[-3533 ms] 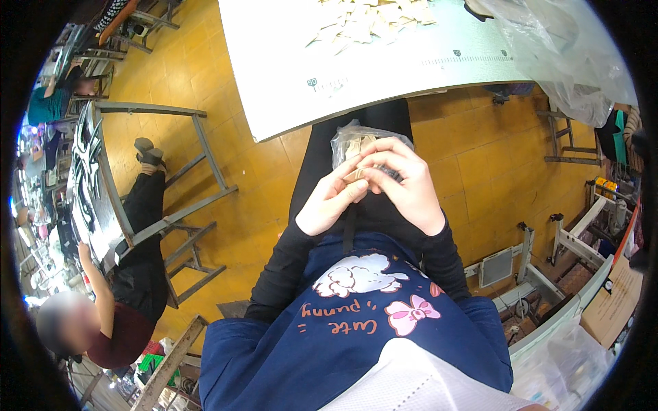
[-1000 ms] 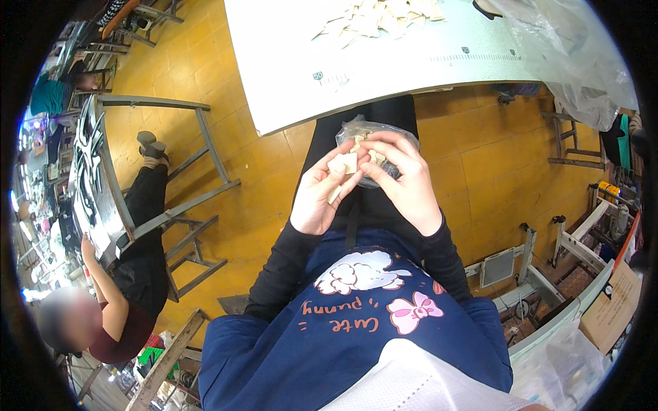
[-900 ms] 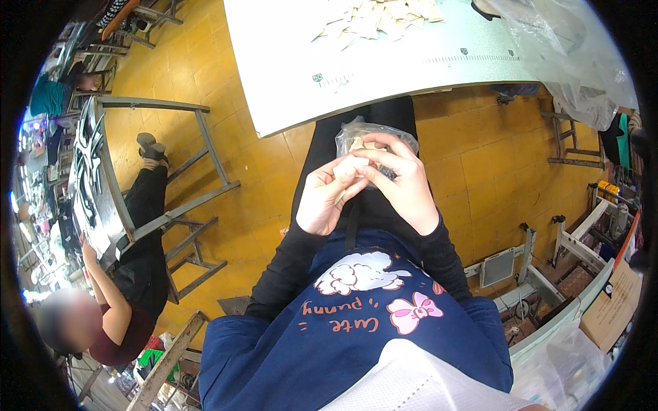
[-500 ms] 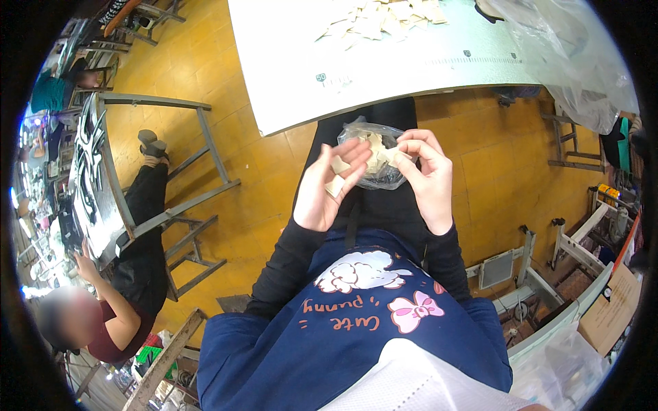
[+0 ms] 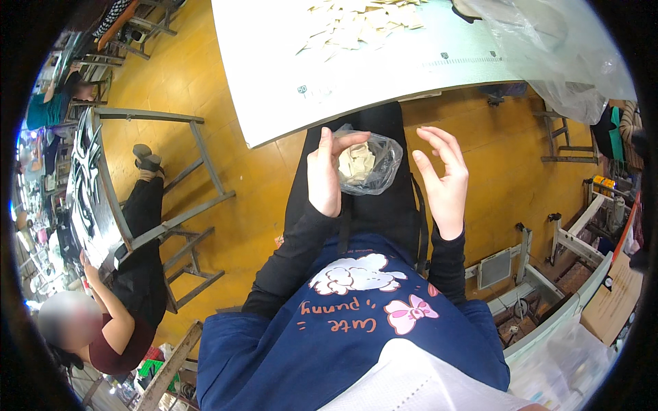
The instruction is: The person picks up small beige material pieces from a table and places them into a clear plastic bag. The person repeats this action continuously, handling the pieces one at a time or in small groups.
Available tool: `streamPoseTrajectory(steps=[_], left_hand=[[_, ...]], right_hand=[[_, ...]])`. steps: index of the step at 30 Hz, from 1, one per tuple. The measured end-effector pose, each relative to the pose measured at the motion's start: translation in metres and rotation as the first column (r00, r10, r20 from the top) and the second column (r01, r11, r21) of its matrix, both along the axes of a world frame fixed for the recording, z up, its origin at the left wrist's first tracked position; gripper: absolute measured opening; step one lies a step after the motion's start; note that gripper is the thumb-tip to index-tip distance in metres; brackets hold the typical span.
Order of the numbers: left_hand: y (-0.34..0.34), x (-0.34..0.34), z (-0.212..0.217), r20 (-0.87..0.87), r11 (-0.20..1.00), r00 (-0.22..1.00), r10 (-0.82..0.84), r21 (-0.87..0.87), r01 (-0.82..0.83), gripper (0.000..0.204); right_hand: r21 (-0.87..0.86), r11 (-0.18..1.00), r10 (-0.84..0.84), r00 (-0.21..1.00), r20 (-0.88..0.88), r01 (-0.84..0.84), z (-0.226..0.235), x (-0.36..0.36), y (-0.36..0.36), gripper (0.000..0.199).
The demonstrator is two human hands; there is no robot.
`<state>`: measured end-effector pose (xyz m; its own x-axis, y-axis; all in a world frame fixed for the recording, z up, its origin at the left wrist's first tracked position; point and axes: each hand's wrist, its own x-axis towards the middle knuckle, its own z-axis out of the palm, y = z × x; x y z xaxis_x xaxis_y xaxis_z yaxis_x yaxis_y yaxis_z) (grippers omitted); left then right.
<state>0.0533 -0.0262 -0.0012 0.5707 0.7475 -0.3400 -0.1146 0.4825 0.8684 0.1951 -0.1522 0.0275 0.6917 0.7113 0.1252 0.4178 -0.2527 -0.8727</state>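
Observation:
A clear plastic bag (image 5: 389,166) with cream-coloured flat pieces (image 5: 356,162) in it rests on my lap. Beside its left rim is my left hand (image 5: 327,170), turned on edge, its thumb up and its fingers stretched over the bag's mouth. Nothing shows in that hand, though its palm is partly hidden. To the right of the bag, my right hand (image 5: 444,179) hovers apart from it, fingers spread and holding nothing. More pieces of the same cream colour (image 5: 356,27) lie in a loose heap on the white table (image 5: 274,89) ahead of me.
Clear plastic sheeting (image 5: 558,55) covers the table's right end. At left, a person (image 5: 120,322) sits by a metal-framed table (image 5: 137,236) with dark strips (image 5: 86,164) on it. Machine frames (image 5: 521,288) and a cardboard box (image 5: 610,301) stand at right.
The pieces on my left palm are no longer visible; that hand has turned on edge. My right hand has let go of a piece and moved right, its fingers spreading. The view has shifted slightly.

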Motion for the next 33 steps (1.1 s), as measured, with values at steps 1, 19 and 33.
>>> streamPoseTrajectory(steps=[1, 19, 33], left_hand=[[0.002, 0.001, 0.004, -0.068, 1.0, 0.998, -0.011, 0.007, 0.011, 0.068], [0.185, 0.106, 0.02, -0.496, 0.043, 0.806, 0.323, 0.859, 0.511, 0.052], [0.199, 0.118, 0.035, 0.094, 0.744, 0.991, 0.095, 0.655, -0.133, 0.031]], right_hand=[[0.014, 1.0, -0.012, 1.0, -0.004, 0.012, 0.001, 0.001, -0.002, 0.028], [0.112, 0.994, -0.002, 0.993, -0.117, 0.015, -0.001, 0.001, -0.013, 0.019], [0.128, 0.991, 0.066, 0.989, -0.13, -0.049, 0.0, -0.01, -0.012, 0.016]])
